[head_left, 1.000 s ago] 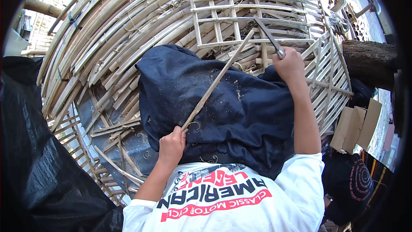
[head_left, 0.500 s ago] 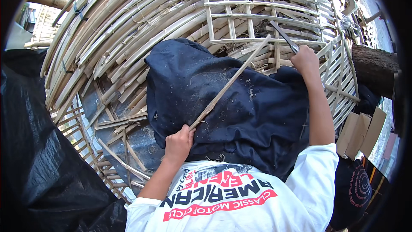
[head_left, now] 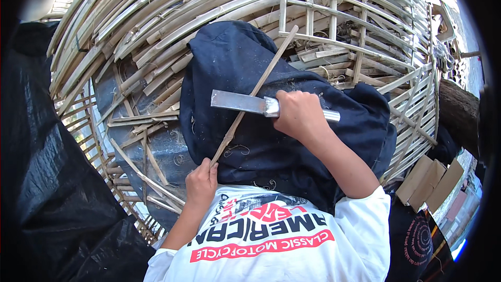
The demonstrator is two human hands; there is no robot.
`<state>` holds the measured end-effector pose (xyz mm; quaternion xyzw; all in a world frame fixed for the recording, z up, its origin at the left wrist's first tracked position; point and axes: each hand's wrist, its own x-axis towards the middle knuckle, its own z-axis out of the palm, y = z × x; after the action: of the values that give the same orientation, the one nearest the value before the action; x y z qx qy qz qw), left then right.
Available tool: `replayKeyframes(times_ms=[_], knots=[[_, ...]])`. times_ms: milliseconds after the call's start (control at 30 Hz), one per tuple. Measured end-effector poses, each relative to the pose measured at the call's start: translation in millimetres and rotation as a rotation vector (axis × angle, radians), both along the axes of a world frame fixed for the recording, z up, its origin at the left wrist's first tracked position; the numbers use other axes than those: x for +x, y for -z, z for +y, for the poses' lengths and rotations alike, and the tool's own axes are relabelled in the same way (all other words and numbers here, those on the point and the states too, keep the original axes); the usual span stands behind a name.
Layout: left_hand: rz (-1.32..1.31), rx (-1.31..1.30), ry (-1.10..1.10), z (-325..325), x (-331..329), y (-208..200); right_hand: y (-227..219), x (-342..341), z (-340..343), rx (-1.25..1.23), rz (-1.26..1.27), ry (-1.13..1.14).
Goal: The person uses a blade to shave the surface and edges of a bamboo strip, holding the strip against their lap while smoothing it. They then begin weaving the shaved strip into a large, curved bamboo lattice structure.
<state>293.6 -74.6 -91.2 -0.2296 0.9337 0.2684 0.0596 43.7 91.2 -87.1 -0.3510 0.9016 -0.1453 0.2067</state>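
Note:
My left hand [head_left: 202,181] is closed round the near end of a thin bamboo strip [head_left: 267,74], which slants up and away to the right over my lap. In my right hand [head_left: 300,116] is a knife [head_left: 237,102] with a wide, square-ended blade and a shiny metal handle, its end poking out past my fist. The blade points left and lies across the middle of the strip from above; whether it touches cannot be seen. A dark blue cloth [head_left: 308,151] covers my legs under both, with a few thin shavings on it.
Long split bamboo strips [head_left: 151,26] are heaped beyond my lap. A bamboo lattice [head_left: 334,8] lies over the heap at the far right. Short offcuts [head_left: 141,120] lie to my left, near a black plastic sheet [head_left: 68,177]. Cardboard [head_left: 429,184] stands at the right.
My right hand has brought the knife from the far right in over the strip, turning its blade leftward. My left hand has shifted slightly left and nearer, still gripping the strip.

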Motion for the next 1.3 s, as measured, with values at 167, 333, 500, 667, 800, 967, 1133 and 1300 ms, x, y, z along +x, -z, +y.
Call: replayKeyframes(times_ms=[167,333,500,667,800,967,1133,1300], knots=[[0.018,0.072,-0.006,-3,4,31,4,-15,-8,0.099,0.059,-0.057],[0.083,0.089,-0.041,0,4,40,5,-25,-19,0.133,0.16,-0.088],[0.113,0.098,-0.036,5,10,44,-1,-80,0,0.192,0.422,0.197],[0.189,0.1,-0.016,2,17,53,-48,-209,106,0.518,0.459,0.632],[0.173,0.152,-0.056,4,14,50,-64,-168,112,0.384,0.47,0.649],[0.16,0.161,-0.02,-3,16,52,-53,-84,61,0.074,0.324,0.485],[0.186,0.154,-0.011,1,15,51,-38,-20,5,0.007,0.21,0.006],[0.199,0.152,-0.022,0,9,46,-7,-89,7,0.089,0.364,0.085]])
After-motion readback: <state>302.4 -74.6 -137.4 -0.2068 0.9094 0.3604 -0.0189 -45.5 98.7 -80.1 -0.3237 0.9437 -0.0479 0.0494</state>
